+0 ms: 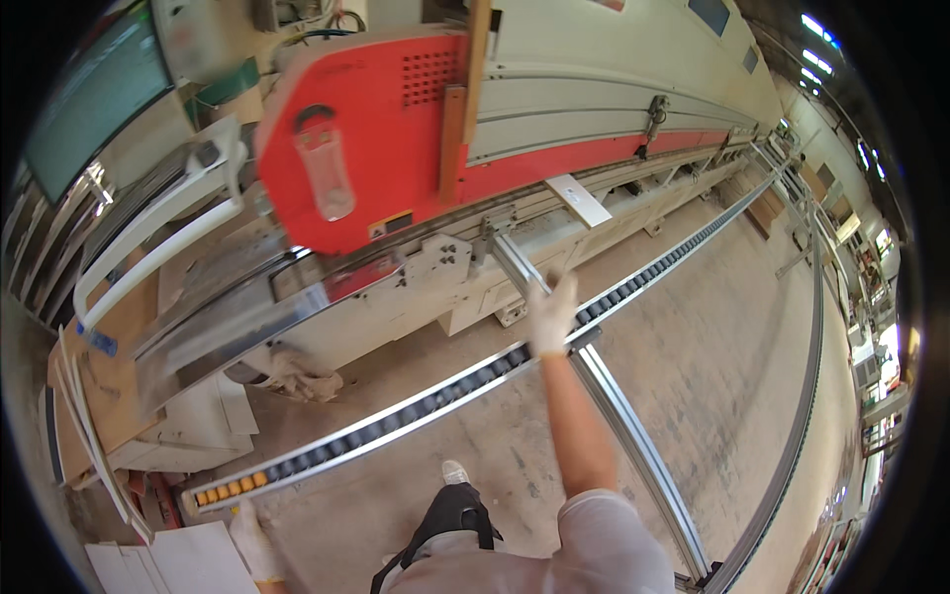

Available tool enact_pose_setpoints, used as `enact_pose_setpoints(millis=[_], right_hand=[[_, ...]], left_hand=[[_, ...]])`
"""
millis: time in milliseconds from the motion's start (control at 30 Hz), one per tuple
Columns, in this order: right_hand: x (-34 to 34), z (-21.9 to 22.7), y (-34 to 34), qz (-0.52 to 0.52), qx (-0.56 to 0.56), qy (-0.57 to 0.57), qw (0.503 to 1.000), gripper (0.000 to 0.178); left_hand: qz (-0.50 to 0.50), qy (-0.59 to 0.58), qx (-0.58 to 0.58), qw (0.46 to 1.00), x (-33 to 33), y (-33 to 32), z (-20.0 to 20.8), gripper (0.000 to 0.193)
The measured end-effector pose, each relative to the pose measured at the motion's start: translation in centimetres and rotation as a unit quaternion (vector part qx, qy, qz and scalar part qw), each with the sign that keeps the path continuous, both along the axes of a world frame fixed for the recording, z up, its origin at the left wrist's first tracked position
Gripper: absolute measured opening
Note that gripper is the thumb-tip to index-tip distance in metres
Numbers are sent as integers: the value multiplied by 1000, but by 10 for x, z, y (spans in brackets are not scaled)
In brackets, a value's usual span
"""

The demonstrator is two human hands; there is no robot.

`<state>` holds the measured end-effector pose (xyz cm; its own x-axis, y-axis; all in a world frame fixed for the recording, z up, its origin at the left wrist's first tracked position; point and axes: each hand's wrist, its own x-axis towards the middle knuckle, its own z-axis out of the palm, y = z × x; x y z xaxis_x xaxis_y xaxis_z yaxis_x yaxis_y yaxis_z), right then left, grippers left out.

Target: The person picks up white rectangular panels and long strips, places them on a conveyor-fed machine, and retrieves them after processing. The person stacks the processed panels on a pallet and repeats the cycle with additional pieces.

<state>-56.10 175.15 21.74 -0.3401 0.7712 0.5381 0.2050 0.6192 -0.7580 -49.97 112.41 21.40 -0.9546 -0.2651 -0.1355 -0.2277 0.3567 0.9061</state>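
Roller track (435, 401) runs 8 to 2 o'clock past gloved right hand (554, 315), its yellow rollers (231, 487) near gloved left hand (254, 543) at 11 o'clock, panels (168, 559) at 9, can't tell whether either hand grips anything.

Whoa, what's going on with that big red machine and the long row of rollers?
A person is standing beside the red machine. Their gloved right hand reaches out to where a metal bar meets the long roller track. Their gloved left hand is low down at the edge of some white boards, near the yellow rollers. I can't tell whether either hand is gripping anything.
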Motion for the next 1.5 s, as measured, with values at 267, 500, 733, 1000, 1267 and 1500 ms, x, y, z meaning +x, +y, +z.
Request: enact_pose_setpoints(millis=[267, 500, 733, 1000, 1267, 1500], right_hand=[[175, 6, -550, 634, -84, -100, 762, 39], [275, -22, -764, 915, 129, -81, 374, 33], [254, -148, -911, 855, 353, -310, 220, 37], [232, -362, -1002, 608, 185, -711, 302, 41], [248, -310, -1191, 622, 131, -627, 450, 48], [283, -307, -1462, 642, 8, -527, 557, 42]], left_hand=[[-240, 49, -337, 909, 231, -124, -60, 39], [182, -159, 21, 970, 413, -236, -92, 40], [428, -181, 136, 875, 500, -367, -107, 58], [420, -285, 100, 856, 561, -570, -115, 65], [341, -202, -127, 909, 507, -851, -140, 61], [184, -252, -270, 911, 409, -1149, -285, 44]])
